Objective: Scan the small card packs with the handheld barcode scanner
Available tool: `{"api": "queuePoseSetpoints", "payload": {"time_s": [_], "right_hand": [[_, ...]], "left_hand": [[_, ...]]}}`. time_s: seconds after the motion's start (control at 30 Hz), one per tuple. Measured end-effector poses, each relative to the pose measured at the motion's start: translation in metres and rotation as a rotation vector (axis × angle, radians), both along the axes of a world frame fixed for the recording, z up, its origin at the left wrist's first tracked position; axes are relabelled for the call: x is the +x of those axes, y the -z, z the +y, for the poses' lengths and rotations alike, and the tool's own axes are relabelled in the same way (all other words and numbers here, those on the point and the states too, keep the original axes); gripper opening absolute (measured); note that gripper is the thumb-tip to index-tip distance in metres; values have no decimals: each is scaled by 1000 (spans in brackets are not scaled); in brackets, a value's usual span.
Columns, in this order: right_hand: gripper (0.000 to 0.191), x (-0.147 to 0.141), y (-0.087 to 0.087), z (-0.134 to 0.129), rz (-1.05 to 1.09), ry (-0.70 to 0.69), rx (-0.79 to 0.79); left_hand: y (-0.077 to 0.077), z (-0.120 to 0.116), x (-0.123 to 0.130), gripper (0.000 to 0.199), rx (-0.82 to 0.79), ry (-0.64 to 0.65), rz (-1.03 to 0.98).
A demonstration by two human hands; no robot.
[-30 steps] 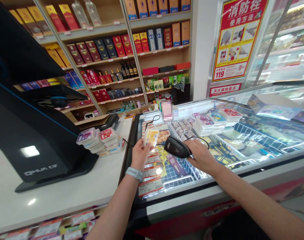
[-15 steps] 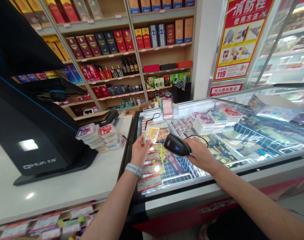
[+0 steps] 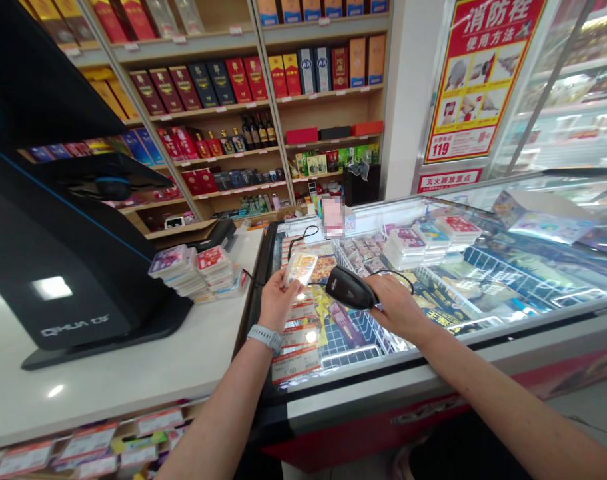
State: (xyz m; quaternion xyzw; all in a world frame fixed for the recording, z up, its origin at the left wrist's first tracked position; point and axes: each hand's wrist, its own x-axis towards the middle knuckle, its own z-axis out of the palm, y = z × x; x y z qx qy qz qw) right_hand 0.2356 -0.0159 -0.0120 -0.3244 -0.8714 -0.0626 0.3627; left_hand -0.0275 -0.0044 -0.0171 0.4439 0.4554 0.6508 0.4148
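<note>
A small clear pack with a yellow and white label (image 3: 302, 267) is pinched in my left hand (image 3: 279, 297), above the freezer's left edge. My right hand (image 3: 398, 303) is wrapped round the handle of a black barcode scanner (image 3: 350, 287), whose head points left toward the pack without touching it. A black cord runs from the scanner. Stacks of similar flat packs (image 3: 174, 268) stand on the white counter (image 3: 203, 360) at the left. More stacked packs (image 3: 408, 245) rest on the freezer's glass top.
A large black checkout terminal (image 3: 83, 267) stands on the counter at the left. Below my hands is the glass-topped freezer (image 3: 433, 367) with wire baskets inside. An open carton (image 3: 548, 217) lies at its right. Shelves of boxes and bottles (image 3: 233, 140) stand behind.
The blue light on the scanner has gone dark. My left hand and the pack have shifted very slightly left, and the pack is tilted a little differently. Both hands keep their grip.
</note>
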Motion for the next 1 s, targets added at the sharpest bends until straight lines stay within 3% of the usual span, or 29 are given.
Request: {"api": "queuePoseSetpoints", "payload": {"time_s": [0.17, 0.33, 0.47, 0.63, 0.87, 1.0], "right_hand": [[41, -1, -1, 0, -3, -13, 7], [41, -1, -1, 1, -23, -14, -3], [39, -2, 0, 1, -29, -10, -11], [34, -3, 1, 0, -75, 30, -32], [34, -4, 1, 1, -141, 20, -64], [31, -4, 1, 1, -164, 27, -60]], "left_hand": [[-2, -1, -2, 42, -21, -45, -20], [-15, -8, 4, 44, 70, -128, -6], [-31, -17, 21, 47, 195, -182, 15], [-53, -20, 53, 44, 279, -142, 144], [-98, 20, 94, 31, 401, -146, 557], [-116, 46, 140, 28, 527, -153, 867]]}}
